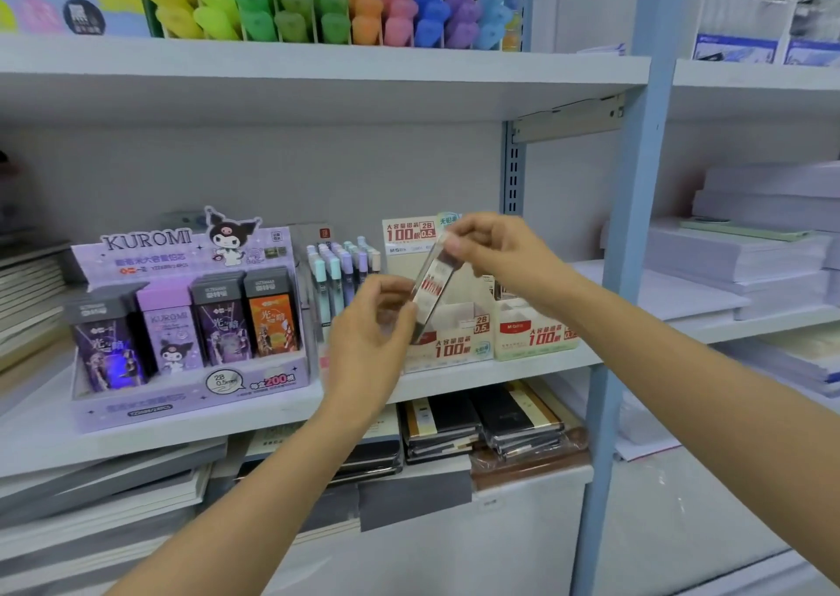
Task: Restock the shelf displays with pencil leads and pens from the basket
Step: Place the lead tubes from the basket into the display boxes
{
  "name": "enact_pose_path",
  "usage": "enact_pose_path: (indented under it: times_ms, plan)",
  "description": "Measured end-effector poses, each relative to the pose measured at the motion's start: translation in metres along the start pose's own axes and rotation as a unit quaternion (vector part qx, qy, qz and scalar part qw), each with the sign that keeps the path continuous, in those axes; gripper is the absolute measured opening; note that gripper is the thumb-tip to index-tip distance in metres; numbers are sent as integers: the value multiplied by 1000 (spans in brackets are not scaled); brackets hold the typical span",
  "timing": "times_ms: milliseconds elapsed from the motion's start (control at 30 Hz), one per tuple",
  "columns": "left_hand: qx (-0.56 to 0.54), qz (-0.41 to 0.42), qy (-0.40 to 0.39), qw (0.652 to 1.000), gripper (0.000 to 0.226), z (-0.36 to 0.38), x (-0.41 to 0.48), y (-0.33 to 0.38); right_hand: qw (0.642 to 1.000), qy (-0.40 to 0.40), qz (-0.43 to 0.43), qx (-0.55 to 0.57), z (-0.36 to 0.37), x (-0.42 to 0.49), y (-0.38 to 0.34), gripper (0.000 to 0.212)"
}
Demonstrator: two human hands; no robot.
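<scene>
Two hands hold one pencil lead case (432, 287) in the air in front of the middle shelf (477, 379).

At the left of the shelf stands a purple Kuromi display box (182, 382) with four lead cases in its front row, and just beside it a rack of pastel pens (338, 273). The left hand (368, 336), in front of the pens, has its curled fingers and thumb clamped on the lower end of the case. The case is tilted, top leaning right, just before the beige lead display box (454, 343) and not in any slot. The right hand (495, 257) pinches its upper end between fingers and thumb. A second beige box (532, 334) stands just to the right, partly behind the right wrist. Past the blue upright (636, 232) lie stacks of white paper (750, 250).
</scene>
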State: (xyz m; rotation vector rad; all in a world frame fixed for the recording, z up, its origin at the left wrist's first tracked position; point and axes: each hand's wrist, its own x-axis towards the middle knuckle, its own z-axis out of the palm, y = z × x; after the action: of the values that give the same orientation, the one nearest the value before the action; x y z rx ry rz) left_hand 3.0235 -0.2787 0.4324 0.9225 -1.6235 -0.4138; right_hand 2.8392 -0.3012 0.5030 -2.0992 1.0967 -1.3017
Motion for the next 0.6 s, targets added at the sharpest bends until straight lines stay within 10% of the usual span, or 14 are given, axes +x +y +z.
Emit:
enact_pose_path:
  times_ms: [200,600]
  plan:
    - [384,189,-9,904,45,-22,-13,-31,984,174,8,-32,-2,34,6,10]
    - [425,200,-70,880,70,-37,-18,-46,981,49,33,-185,53,61,36,17]
